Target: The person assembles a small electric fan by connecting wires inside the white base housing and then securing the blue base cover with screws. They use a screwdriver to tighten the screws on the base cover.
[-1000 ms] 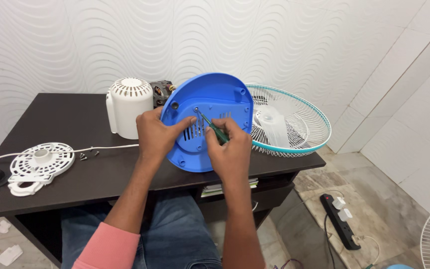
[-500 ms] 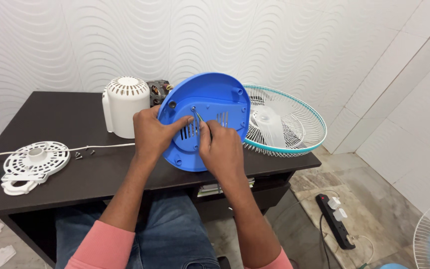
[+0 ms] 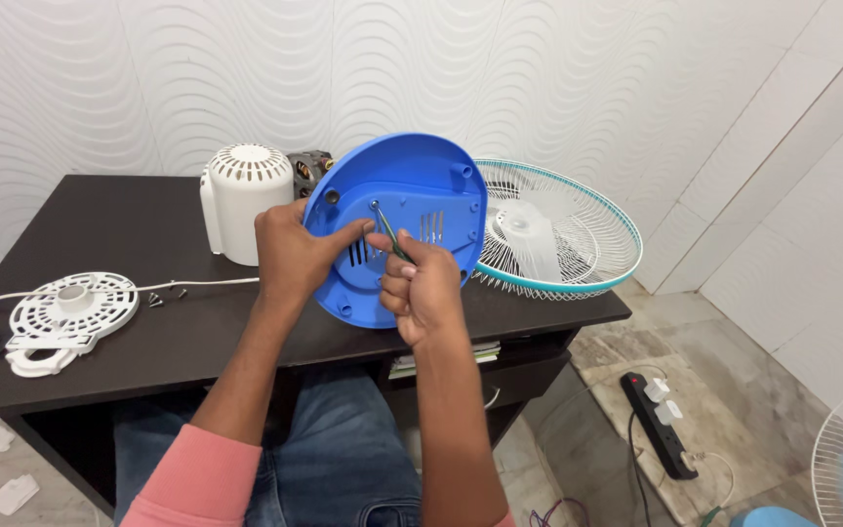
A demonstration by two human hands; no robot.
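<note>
1. Blue moulded plastic fan base (image 3: 421, 195), rounded and dome-like, stands tilted on its edge on the dark desk (image 3: 129, 224), hollow underside facing the person; smooth surface with vent slots and small screw bosses near the rim.
2. Left hand (image 3: 295, 252) grips the base's left edge, thumb laid across the inner face beside the slots.
3. Right hand (image 3: 423, 283) is closed around a thin green-handled screwdriver (image 3: 389, 234); its metal tip meets a screw near the upper middle of the base.
4. Behind the left hand: white perforated plastic motor cover (image 3: 244, 195), cylindrical with a domed top, and a dark metal motor (image 3: 306, 166) partly hidden by the base.
5. Right of the right hand: round white wire fan grille (image 3: 578, 234) with a teal rim, overhanging the desk's right edge.
6. Far left of the left hand: flat white slotted disc (image 3: 70, 307), white cable (image 3: 207, 284), loose small screws (image 3: 163, 298); bare desk surface lies between these and the hands.
</note>
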